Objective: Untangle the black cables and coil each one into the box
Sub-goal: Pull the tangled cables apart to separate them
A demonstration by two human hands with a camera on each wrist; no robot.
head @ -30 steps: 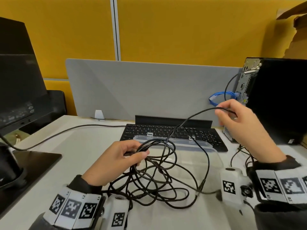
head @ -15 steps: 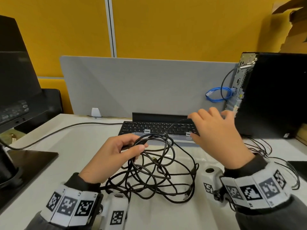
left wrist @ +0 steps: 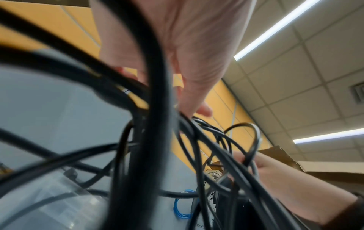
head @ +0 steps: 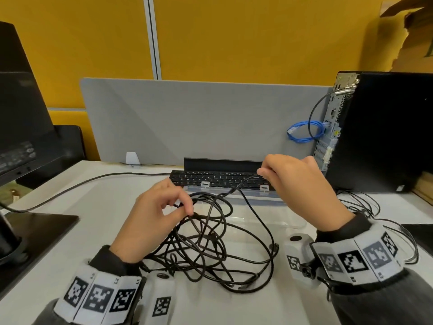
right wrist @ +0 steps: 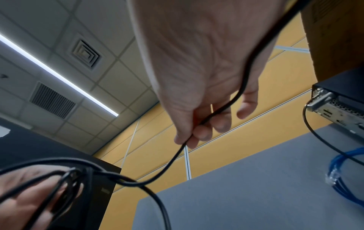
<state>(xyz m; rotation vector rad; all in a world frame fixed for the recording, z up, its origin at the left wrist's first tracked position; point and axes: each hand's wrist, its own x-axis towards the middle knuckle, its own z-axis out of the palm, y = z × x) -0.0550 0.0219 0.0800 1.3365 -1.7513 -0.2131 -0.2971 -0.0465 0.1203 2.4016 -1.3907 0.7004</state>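
A tangle of black cables lies on the white desk in front of a clear plastic box. My left hand pinches a bunch of loops at the tangle's top left, lifted off the desk; the left wrist view shows those cables running under its fingers. My right hand hovers over the box's far edge and pinches a single black strand between thumb and fingers. That strand runs down and left into the bunch held by the left hand.
A black keyboard sits just behind the box. A black computer tower with a blue network cable stands at the right, more thin cables trailing beside it. A monitor base and its power cord occupy the left.
My right hand swung in from the right beside the tower to above the box's far edge, still holding one strand. My left hand stayed on the bunch, shifting its grip to the fingertips.
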